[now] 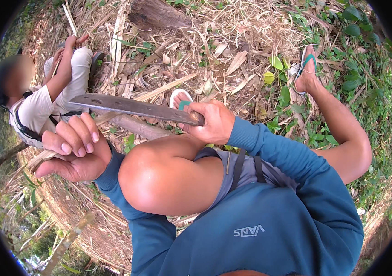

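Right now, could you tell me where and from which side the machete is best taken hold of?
By the handle, at the end inside the right hand, coming from the person's right. The machete lies level with its long bare blade pointing left, so only that end looks safe to grip.

A long, dull grey machete (131, 108) with holes near its tip lies level above a bamboo stick (134, 126).
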A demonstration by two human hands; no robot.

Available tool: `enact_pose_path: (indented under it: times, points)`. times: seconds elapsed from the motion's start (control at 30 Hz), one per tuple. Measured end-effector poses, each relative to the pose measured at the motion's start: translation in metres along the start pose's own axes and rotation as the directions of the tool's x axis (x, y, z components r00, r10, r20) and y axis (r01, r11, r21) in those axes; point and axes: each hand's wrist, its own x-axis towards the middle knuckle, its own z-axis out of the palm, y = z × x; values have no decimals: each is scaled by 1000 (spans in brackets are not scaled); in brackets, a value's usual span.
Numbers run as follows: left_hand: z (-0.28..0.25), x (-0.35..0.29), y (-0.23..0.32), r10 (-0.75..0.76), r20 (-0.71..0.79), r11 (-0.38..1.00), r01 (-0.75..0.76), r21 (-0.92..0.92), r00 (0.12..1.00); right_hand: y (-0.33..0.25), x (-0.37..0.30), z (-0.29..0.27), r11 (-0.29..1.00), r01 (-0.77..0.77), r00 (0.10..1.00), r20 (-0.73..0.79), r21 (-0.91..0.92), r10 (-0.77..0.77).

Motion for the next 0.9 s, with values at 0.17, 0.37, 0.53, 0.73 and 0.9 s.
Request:
enact_pose_path:
  times: [0.17, 0.37, 0.53, 0.73, 0.9]
  points:
    - [-1, -27, 9, 91, -64, 995, -89, 39, 994, 29, 16, 17, 976, -217, 976, 30, -22, 218]
    - [-5, -50, 10, 198, -195, 979, -185, 84, 961, 12, 2, 23, 999, -20, 995, 97, -39, 24]
    - [-18, -56, 8, 203, -301, 976, -169, 136, 932, 21, 13, 40, 996, 79, 996, 42, -33, -77]
    - [-20, -64, 8, 243, -348, 968, -206, 141, 905, 4, 10, 33, 986, 83, 994, 87, -143, -71]
    - [-12, -64, 10, 256, -343, 962, -206, 177, 904, 24, 27, 27, 978, -90, 986, 124, -190, 114]
